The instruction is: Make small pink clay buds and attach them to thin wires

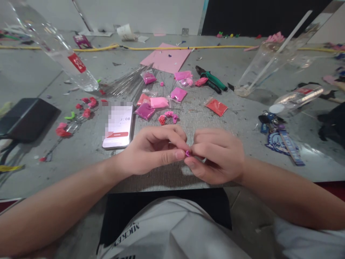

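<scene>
Between the fingertips of both hands is a tiny magenta piece of modelling clay [187, 153]. My left hand [159, 147] pinches it from the left with thumb and forefinger. From the right, my right hand [215, 154] closes its thumb and curled fingers on the same piece. Just beyond the hands lies a small arc of pink and coral clay bits [169, 117]. Several clay packets surround that spot, among them a light pink packet [159, 103], a purple packet [145, 111] and a red packet [216, 107].
A phone [118, 126] lies left of my hands. Green-handled pliers [215, 81], thin wires [129, 82] and pink paper [167, 59] are farther back. A tall bottle [61, 54] leans at left; a clear cup with a straw [258, 68] and keychains [280, 138] are at right.
</scene>
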Demonstrator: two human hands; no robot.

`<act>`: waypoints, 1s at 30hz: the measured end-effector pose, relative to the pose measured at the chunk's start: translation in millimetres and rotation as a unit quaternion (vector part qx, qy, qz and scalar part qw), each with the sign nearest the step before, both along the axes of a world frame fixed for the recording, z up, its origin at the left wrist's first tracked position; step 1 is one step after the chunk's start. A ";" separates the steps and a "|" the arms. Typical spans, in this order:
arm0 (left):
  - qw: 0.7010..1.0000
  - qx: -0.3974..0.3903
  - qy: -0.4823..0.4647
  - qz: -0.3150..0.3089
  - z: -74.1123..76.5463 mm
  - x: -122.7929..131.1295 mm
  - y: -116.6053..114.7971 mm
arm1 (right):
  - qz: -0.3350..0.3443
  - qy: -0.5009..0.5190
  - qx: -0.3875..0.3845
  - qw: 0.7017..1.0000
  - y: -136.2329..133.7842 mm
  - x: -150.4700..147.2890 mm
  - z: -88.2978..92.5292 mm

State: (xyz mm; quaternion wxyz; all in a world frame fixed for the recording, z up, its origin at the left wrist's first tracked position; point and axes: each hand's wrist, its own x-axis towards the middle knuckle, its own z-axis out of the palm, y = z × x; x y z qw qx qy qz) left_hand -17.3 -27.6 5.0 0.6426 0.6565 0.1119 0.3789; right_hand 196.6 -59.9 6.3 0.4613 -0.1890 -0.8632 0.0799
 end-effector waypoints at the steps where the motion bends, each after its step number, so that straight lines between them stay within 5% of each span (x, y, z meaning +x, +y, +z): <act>1: 1.000 0.001 0.001 -0.002 0.1 0.0 -0.1 | 0.000 0.000 0.002 1.000 0.0 0.0 -0.1; 17: 0.997 0.004 0.012 -0.080 0.1 -0.3 3.5 | 0.032 -0.084 0.076 0.993 2.7 6.5 10.4; 30: 0.997 0.055 0.023 -0.051 2.2 -5.4 6.6 | 0.029 -0.027 0.046 0.998 4.8 5.2 6.0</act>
